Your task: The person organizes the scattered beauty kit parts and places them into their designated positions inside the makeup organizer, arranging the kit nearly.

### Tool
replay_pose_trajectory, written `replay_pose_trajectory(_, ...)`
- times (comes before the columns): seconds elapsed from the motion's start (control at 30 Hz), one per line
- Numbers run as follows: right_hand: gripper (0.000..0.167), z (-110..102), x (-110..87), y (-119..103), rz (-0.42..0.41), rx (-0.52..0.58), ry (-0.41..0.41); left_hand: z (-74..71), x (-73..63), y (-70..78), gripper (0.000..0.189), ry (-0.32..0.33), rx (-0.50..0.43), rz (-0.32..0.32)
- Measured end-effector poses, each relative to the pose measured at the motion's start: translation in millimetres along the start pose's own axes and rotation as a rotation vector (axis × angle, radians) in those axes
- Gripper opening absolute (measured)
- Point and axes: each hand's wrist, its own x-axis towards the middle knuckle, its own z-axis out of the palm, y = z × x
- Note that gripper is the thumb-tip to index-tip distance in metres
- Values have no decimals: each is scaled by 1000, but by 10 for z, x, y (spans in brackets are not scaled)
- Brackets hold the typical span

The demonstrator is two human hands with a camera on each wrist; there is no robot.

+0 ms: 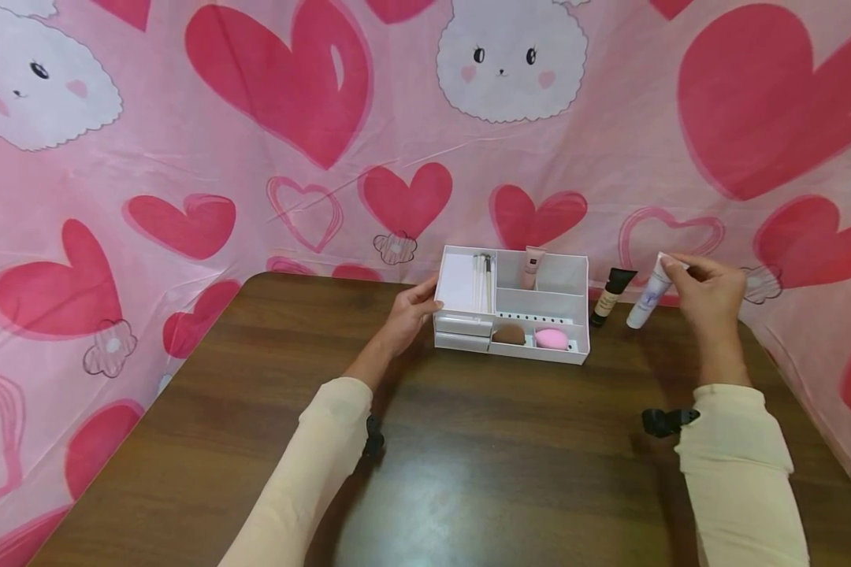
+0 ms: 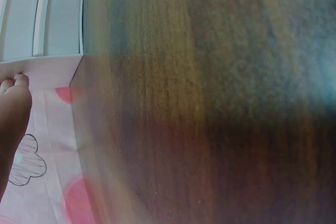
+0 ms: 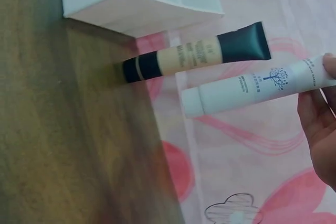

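A white makeup organizer (image 1: 468, 326) stands at the back of the table. My left hand (image 1: 410, 319) holds its left side, the thumb at the rim; fingertips (image 2: 21, 80) touch the side wall in the left wrist view. My right hand (image 1: 712, 291) pinches the flat end of a white cream tube (image 1: 648, 302), printed with a blue tree, which tilts with its cap down. Whether the cap touches the table, I cannot tell. Just left of it, a beige foundation tube (image 3: 189, 57) with black ends stands on its cap, beside the organizer.
The organizer holds makeup brushes (image 1: 487, 283), a pink tube (image 1: 532, 268), a brown sponge (image 1: 509, 335) and a pink sponge (image 1: 551, 339). Drawers (image 1: 462, 333) fill its front left. A pink heart-print cloth (image 1: 312, 142) hangs behind the brown wooden table (image 1: 425, 457).
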Motion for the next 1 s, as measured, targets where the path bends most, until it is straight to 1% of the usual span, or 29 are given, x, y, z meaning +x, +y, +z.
replay_pose_trajectory(0.1, 16, -3, 40, 14, 14, -34, -22, 1, -3, 0, 63, 5, 0, -5)
replay_pose_trajectory(0.17, 19, -5, 64, 5, 34, -47, -38, 3, -5, 2, 63, 6, 2, -7)
replay_pose_trajectory(0.37, 21, 3, 104, -79, 85, -106, -110, 15, -25, 20, 64, 11, -2, -5)
replay_pose_trajectory(0.43, 21, 15, 109, -112, 87, -95, -138, 18, -31, 28, 64, 10, -4, -4)
replay_pose_trajectory(0.5, 20, 29, 116, -140, 86, -63, -170, 19, -34, 30, 64, 8, -6, -5)
replay_pose_trajectory(0.53, 19, 39, 120, -153, 85, -23, -189, 21, -34, 33, 64, 5, -4, -5)
replay_pose_trajectory(0.63, 16, 75, 133, -186, 84, 152, -250, 21, -35, 33, 64, 7, -8, -8)
replay_pose_trajectory(0.73, 18, 115, 138, -222, 92, 305, -297, 24, -27, 34, 64, 2, -4, -9)
replay_pose_trajectory(0.8, 20, 141, 138, -245, 91, 332, -316, 20, -20, 28, 64, 1, -4, -9)
replay_pose_trajectory(1.0, 25, 238, 161, -259, 81, 319, -355, 1, -11, 0, 64, 6, -4, -4)
